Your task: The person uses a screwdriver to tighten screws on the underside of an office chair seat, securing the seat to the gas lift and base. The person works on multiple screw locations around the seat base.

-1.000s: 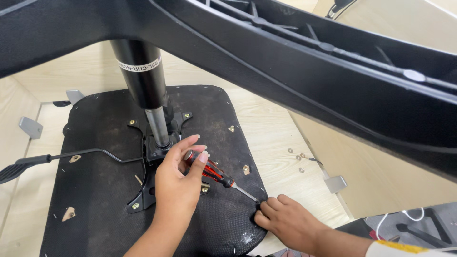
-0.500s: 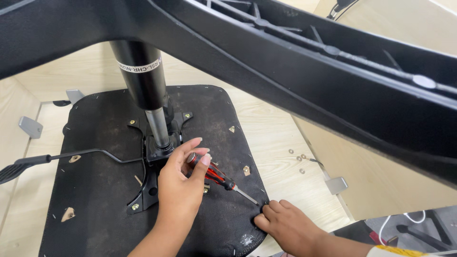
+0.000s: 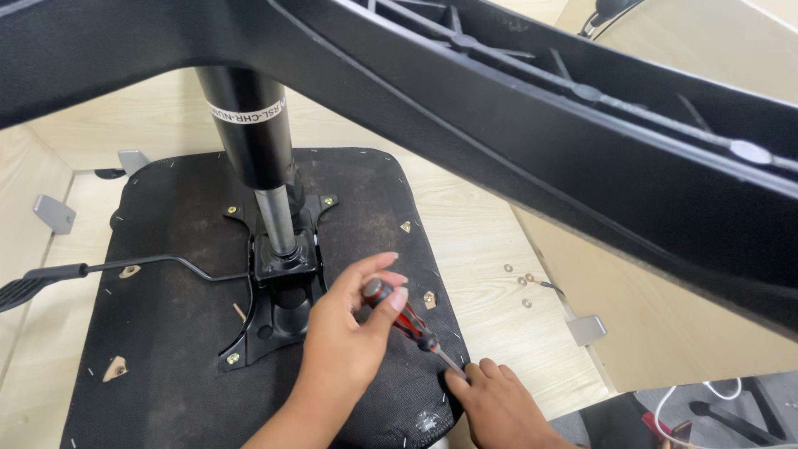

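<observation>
An upturned black chair seat [image 3: 166, 357] lies on a light wooden surface, with a black metal mechanism plate [image 3: 278, 308] bolted to its underside. My left hand [image 3: 345, 341] grips the red and black handle of a screwdriver [image 3: 411, 324]. The shaft slants down to the right, towards the seat's near right edge. My right hand [image 3: 499, 407] rests there with its fingertips around the screwdriver's tip; what the tip meets is hidden by them.
A black gas cylinder [image 3: 249, 125] rises from the plate to the chair's star base [image 3: 540, 141], which spans the top of the view. A lever [image 3: 125, 268] sticks out left. Small washers [image 3: 519, 283] and grey metal brackets [image 3: 586, 328] lie on the wood.
My right hand has slipped a little lower at the seat edge. My left hand still holds the screwdriver at nearly the same spot.
</observation>
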